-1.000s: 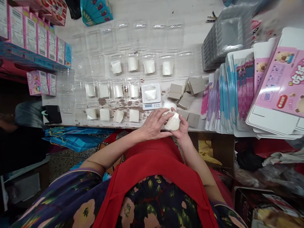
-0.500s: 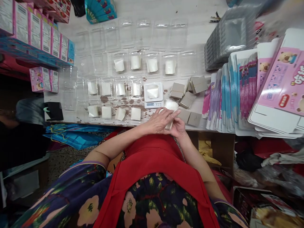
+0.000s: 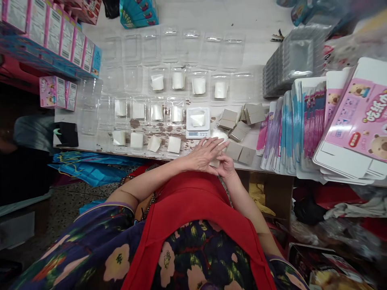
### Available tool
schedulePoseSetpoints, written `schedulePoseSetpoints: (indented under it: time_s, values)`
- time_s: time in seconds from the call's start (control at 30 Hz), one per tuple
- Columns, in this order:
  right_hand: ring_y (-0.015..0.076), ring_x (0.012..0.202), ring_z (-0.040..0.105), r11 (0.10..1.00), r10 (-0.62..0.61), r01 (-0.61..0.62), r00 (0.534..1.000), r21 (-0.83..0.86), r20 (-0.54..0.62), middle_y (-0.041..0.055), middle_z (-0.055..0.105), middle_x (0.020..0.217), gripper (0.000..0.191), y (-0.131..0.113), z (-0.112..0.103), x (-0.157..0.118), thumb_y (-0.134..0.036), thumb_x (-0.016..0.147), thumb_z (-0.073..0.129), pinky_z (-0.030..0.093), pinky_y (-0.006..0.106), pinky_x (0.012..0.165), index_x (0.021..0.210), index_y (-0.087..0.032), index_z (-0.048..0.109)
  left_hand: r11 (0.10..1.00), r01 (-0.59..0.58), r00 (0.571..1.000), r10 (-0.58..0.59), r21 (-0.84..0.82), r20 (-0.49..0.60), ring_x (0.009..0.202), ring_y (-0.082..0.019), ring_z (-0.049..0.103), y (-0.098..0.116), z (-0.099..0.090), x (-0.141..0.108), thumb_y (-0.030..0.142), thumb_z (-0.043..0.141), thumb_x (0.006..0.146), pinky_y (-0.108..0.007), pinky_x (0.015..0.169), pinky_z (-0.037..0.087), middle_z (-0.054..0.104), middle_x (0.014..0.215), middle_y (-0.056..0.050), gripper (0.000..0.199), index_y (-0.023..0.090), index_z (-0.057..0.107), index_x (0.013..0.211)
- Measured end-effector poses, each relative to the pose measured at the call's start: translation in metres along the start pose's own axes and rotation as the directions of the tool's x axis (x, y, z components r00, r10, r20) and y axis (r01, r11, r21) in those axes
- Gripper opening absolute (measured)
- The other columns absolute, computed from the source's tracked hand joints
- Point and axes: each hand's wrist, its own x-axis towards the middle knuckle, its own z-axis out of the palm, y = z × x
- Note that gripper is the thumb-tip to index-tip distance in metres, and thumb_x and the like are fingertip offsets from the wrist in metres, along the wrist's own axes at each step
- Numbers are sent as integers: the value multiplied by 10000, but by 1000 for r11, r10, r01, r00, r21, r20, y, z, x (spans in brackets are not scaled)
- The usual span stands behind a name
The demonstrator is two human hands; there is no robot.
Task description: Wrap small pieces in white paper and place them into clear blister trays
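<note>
At the table's front edge my left hand (image 3: 203, 156) lies with its fingers stretched over a small white packet (image 3: 214, 162), its thumb beneath. My right hand (image 3: 226, 166) has its fingers curled against the packet's right side. Most of the packet is hidden between the two hands. A soft white clump (image 3: 219, 133) shows just beyond my left fingertips. Close by on the left, a small white digital scale (image 3: 189, 134) bears another white packet (image 3: 198, 118). Grey card pieces (image 3: 241, 152) lie to the right of my hands, with banded grey stacks (image 3: 227, 119) behind them.
Rows of clear plastic trays (image 3: 169, 44) cover the table, several holding white packets (image 3: 157, 112). Nested clear trays (image 3: 290, 60) and flat printed cartons (image 3: 356, 121) stand on the right. Pink boxes (image 3: 65, 44) line the left. Another person's sleeve (image 3: 30, 133) shows at far left.
The view has shifted slightly. My left hand's fingers now cover more of the packet, and my right fingers have curled in more. The packet on the scale stays put.
</note>
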Motion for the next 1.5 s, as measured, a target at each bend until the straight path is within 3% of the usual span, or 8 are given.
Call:
schedulePoseSetpoints:
  time_s: [0.27,0.47,0.73,0.8,1.0,1.17,1.37,1.5]
  values:
    - [184,889,670,978,-92,81,994,191,50,-1,708,975,489,-7,8,2,-418,736,627,536,395,849,1203,-296,548,919,287,823,-381,-270,-422,922,-177,565,1,4,-15,288,499,903,-325,855,456,617,924,-49,172,193,619,982]
    - [188,986,666,985,-115,127,988,119,-102,-20,724,964,582,9,14,13,-143,697,553,501,411,944,1252,-315,522,705,614,716,-687,-356,-124,773,-172,576,0,32,-9,360,635,779,-291,687,457,630,858,-22,203,189,627,887]
    - [205,1045,636,991,32,-34,999,129,20,2,624,1283,439,13,16,16,-278,834,468,524,446,911,1270,-302,521,225,566,666,-692,-793,278,511,-103,527,-31,42,-13,287,671,722,-235,519,436,550,560,25,178,125,601,706]
    - [204,1094,616,994,31,-35,999,105,38,-2,587,1334,402,12,17,17,-321,875,452,511,451,931,1271,-311,519,327,567,691,-689,-756,220,567,-123,565,-33,38,-15,301,688,720,-259,565,472,596,630,3,200,119,628,781]
    - [155,1189,565,994,-103,104,994,16,-47,-2,605,1307,410,13,23,25,-277,876,491,428,378,1043,1284,-316,508,895,405,776,-443,-185,-448,1006,-211,543,-21,28,-16,325,591,858,-368,909,454,614,1021,-77,240,181,615,1049]
    - [124,1109,601,995,-99,100,993,10,-63,-1,669,1168,359,13,26,27,-309,843,542,468,265,972,1199,-278,578,938,317,861,-346,-137,-374,916,-187,556,-13,26,-10,269,518,905,-315,823,469,606,928,-61,153,178,635,938]
    - [138,821,639,994,-97,95,994,-50,-48,-23,692,996,390,10,26,24,-208,720,658,538,252,652,1103,-267,608,916,378,784,-392,-131,-481,926,-183,554,-20,8,-10,297,506,911,-318,853,457,594,942,-53,218,195,622,1065]
    - [111,647,581,966,-152,134,986,-220,-67,-50,661,776,363,14,25,22,-156,679,677,506,223,580,1027,-244,626,948,309,853,-311,-74,-419,970,-189,547,-27,5,-14,300,533,888,-317,855,463,575,1020,-64,264,207,617,1121]
